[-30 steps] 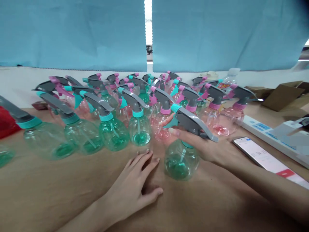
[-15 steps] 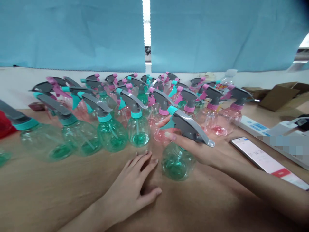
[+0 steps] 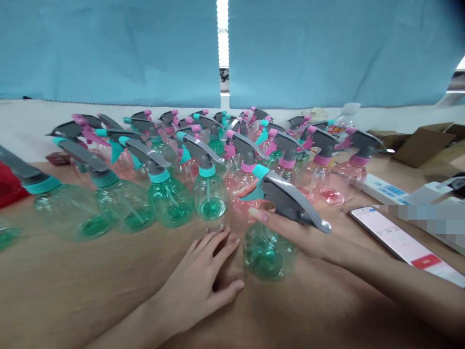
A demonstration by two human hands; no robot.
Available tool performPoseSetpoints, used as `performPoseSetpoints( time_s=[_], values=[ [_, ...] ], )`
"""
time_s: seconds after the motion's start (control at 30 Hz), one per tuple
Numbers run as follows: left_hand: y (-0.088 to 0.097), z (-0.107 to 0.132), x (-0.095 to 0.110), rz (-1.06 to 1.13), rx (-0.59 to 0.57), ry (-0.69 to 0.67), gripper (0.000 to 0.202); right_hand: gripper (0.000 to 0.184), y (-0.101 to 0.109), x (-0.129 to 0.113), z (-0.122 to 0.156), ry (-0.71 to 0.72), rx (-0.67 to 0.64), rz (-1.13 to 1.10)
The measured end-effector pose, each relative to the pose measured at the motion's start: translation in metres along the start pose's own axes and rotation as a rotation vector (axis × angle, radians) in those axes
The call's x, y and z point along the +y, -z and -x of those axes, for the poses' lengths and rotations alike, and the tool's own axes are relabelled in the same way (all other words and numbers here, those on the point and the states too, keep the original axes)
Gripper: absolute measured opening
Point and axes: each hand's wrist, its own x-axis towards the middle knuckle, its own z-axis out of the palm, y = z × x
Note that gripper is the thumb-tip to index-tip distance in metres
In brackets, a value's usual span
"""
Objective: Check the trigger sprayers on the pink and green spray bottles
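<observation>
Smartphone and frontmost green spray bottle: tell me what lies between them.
The right hand and its forearm, then a bare strip of tabletop, as the head view shows.

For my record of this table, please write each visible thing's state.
Nearest green spray bottle: sprayer fitted.
Right hand: gripping that bottle.
Left hand: open, palm down on the table.
Other spray bottles: standing, many partly hidden.
Smartphone: switched on.
Blue curtains: closed except narrow gap.
Cardboard carton: seemingly open.
Power strip: switch positions unclear.
</observation>
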Motion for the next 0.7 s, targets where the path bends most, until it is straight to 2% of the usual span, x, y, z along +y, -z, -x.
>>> performPoseSetpoints(
  time_s=[0.1,0.2,0.53,0.63,0.7],
  values=[
    [0.0001,-0.0007,0.0001,0.017,0.005,-0.001,0.057,0.023,-0.0010,-0.0011,0.0027,-0.012,-0.050,-0.018],
    [0.0005,-0.0014,0.0006,0.021,0.004,-0.002,0.057,0.021,-0.0004,-0.0031,0.0017,0.007,-0.018,0.002],
    [0.0004,-0.0001,0.0007,0.022,0.003,-0.006,0.057,0.020,-0.0020,-0.0034,-0.0005,-0.029,-0.044,-0.102],
    [0.0000,-0.0006,0.0007,0.029,0.009,-0.005,0.058,0.012,-0.0024,-0.0039,-0.0007,-0.014,-0.041,-0.090],
    [0.0002,-0.0009,0.0010,0.028,0.008,-0.004,0.058,0.007,-0.0025,-0.0036,-0.0004,0.014,-0.041,0.002]
  ],
)
